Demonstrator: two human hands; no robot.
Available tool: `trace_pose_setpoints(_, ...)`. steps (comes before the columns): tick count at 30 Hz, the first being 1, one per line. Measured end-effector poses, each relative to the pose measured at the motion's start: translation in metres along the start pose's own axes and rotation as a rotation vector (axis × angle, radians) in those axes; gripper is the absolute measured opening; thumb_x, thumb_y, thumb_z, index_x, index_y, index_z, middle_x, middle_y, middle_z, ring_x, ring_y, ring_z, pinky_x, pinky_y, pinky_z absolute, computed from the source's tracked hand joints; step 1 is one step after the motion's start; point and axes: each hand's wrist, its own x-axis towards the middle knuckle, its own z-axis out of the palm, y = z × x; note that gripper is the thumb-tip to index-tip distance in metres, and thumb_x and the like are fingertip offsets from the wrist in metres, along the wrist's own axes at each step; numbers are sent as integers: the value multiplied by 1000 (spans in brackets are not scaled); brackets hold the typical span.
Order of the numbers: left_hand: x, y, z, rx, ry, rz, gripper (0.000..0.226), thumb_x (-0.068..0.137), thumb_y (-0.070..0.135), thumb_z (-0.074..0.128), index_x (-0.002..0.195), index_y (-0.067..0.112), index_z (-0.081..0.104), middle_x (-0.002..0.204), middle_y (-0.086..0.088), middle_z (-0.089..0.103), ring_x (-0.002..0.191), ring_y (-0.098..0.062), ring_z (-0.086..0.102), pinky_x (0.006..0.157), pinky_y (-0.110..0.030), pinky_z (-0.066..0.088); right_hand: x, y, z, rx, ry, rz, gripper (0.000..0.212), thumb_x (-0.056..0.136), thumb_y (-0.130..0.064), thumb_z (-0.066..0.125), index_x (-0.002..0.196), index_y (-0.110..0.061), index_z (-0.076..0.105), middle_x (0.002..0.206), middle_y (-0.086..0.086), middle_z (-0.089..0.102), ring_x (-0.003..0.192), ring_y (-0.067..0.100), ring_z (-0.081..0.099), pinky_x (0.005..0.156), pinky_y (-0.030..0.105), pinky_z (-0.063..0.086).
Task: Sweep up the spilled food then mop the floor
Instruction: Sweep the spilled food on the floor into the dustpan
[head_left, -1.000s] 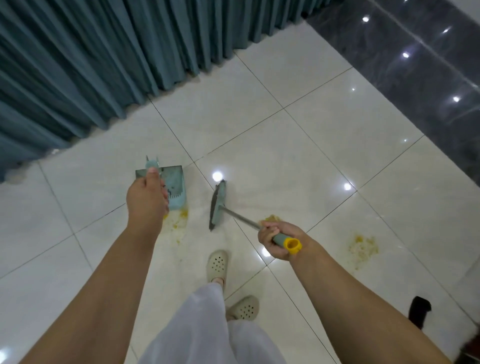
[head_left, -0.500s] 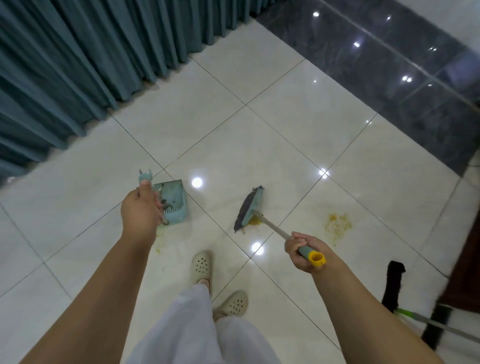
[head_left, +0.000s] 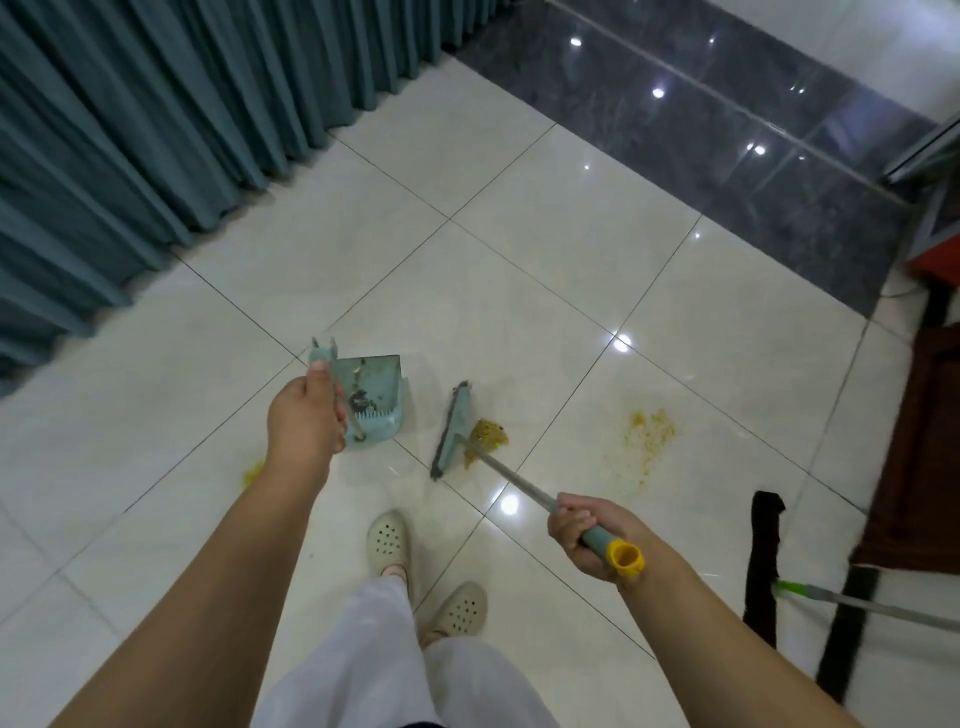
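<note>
My right hand (head_left: 584, 535) grips the broom (head_left: 453, 431) handle, my left hand (head_left: 305, 426) the dustpan (head_left: 375, 402); I'd drag the yellow food clump (head_left: 488, 435) just beyond the bristles leftward into the pan's mouth, low and slow.

Left hand (head_left: 304, 431), right hand (head_left: 584, 535): fingers curled.

Both forearms are bare from the frame's lower edge to the wrists, with no sleeve, watch or band showing on either. The left hand (head_left: 306, 431) and the right hand (head_left: 587, 535) carry no rings or gloves that can be seen, and a short, unpainted thumbnail shows on the left one. The person wears loose white trousers (head_left: 374, 654), and cream-coloured clog-style shoes, the forward shoe (head_left: 387, 540) and the rear shoe (head_left: 460, 613), both with rounded toes and rows of small round holes across the top.
</note>
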Motion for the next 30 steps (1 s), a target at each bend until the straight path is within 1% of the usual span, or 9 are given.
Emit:
trace_pose_setpoints(3, -7, -1, 2, 14, -26, 5, 46, 101, 42, 36, 71, 11, 51, 60, -6, 45, 47, -18, 36, 45, -25, 29, 3, 1, -3, -109, 62, -12, 19, 98, -14, 45, 81, -6, 43, 47, 6, 41, 23, 11, 39, 25, 13, 35)
trace_pose_setpoints(6, -13, -6, 0, 40, -70, 2, 45, 101, 41, 36, 76, 7, 53, 60, -6, 45, 47, -18, 35, 46, -24, 28, 0, -4, -9, -176, 86, -58, 19, 99, -14, 44, 81, -6, 43, 47, 5, 40, 24, 10, 39, 25, 13, 35)
trace_pose_setpoints(8, -16, -10, -2, 91, -101, -4, 46, 100, 42, 37, 79, 6, 54, 61, -7, 45, 46, -18, 36, 46, -24, 29, -9, -12, -12, -185, 78, -72, 21, 100, -15, 42, 81, -6, 43, 46, 5, 40, 24, 9, 39, 25, 12, 34)
trace_pose_setpoints(12, -23, -17, -2, 181, -172, -9, 47, 100, 42, 36, 77, 5, 53, 60, -7, 46, 47, -18, 38, 45, -23, 31, -37, -36, -17, -171, 28, -39, 33, 101, -24, 39, 76, -4, 44, 43, 5, 40, 23, 8, 39, 24, 14, 35)
trace_pose_setpoints(14, -27, -18, -1, 230, -214, -12, 45, 100, 42, 36, 77, 6, 53, 59, -5, 46, 46, -17, 38, 42, -22, 30, -49, -45, -16, -242, 37, -43, 35, 102, -26, 38, 75, -5, 44, 42, 4, 40, 23, 7, 40, 24, 13, 34)
trace_pose_setpoints(17, -33, -20, -1, 324, -288, -1, 43, 101, 41, 37, 80, 7, 54, 59, -4, 47, 41, -14, 39, 35, -21, 31, -58, -52, -6, -429, 95, -79, 31, 103, -25, 38, 76, -8, 42, 42, 3, 39, 24, 6, 38, 24, 12, 34)
trace_pose_setpoints(19, -35, -23, -3, 394, -333, 7, 43, 101, 40, 37, 82, 6, 55, 59, -4, 48, 37, -11, 39, 32, -18, 30, -57, -56, 3, -558, 154, -136, 26, 101, -19, 40, 77, -9, 42, 42, 2, 38, 25, 6, 37, 25, 10, 32)
trace_pose_setpoints(23, -36, -32, -5, 475, -398, -25, 43, 101, 39, 35, 84, 5, 55, 60, -4, 48, 44, -15, 39, 37, -21, 32, -40, -65, 11, -758, 252, -248, 24, 98, -8, 42, 74, -12, 40, 41, 2, 38, 26, 7, 35, 26, 11, 32)
trace_pose_setpoints(30, -36, -47, 2, 547, -501, -91, 41, 101, 40, 37, 81, 8, 55, 59, -2, 48, 44, -13, 39, 38, -20, 32, -20, -78, 14, -746, 316, -283, 20, 97, -8, 47, 78, -8, 42, 41, 4, 39, 26, 8, 36, 28, 10, 33)
